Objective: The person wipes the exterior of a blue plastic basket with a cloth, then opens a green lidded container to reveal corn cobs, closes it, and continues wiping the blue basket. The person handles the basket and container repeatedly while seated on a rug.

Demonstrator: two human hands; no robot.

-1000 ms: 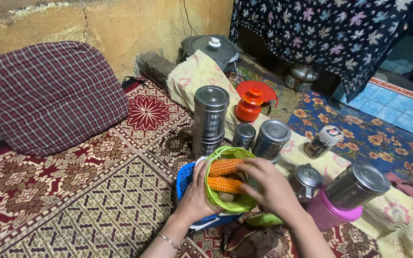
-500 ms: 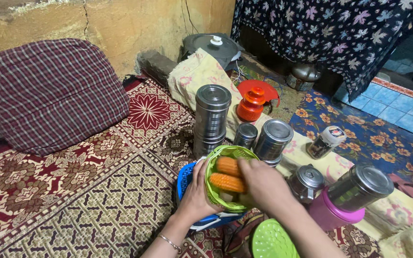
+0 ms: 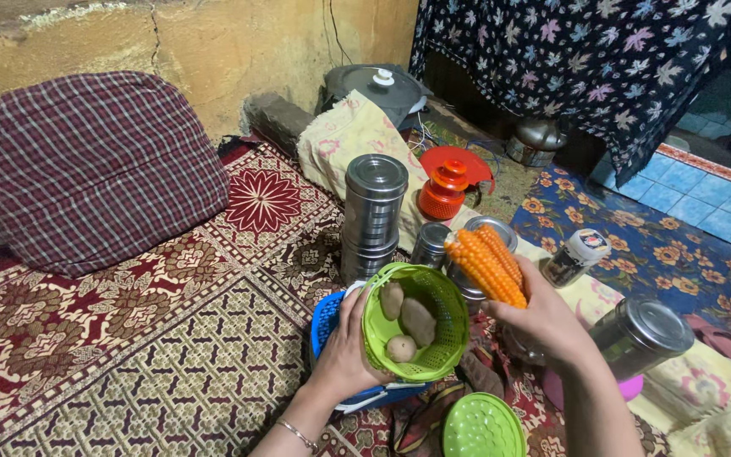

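The left hand (image 3: 350, 351) gripped the near rim of a round lime-green perforated plastic basket (image 3: 433, 334), fingers curled closed around its edge and tilting it toward the camera. Inside the basket lay three small brown potatoes (image 3: 408, 326). Just right of it, the right hand (image 3: 543, 320) was closed around the lower ends of two orange corn cobs (image 3: 486, 264), held raised above the basket's far rim. Under the left hand sat a blue plastic basket (image 3: 325, 317). Below the right wrist lay a round green perforated lid (image 3: 482, 427). Beyond the hands stood a tall stacked steel canister (image 3: 374, 211) and a red plastic jar (image 3: 443, 190); a steel-lidded pink jar (image 3: 640, 337) lay right of the right hand.
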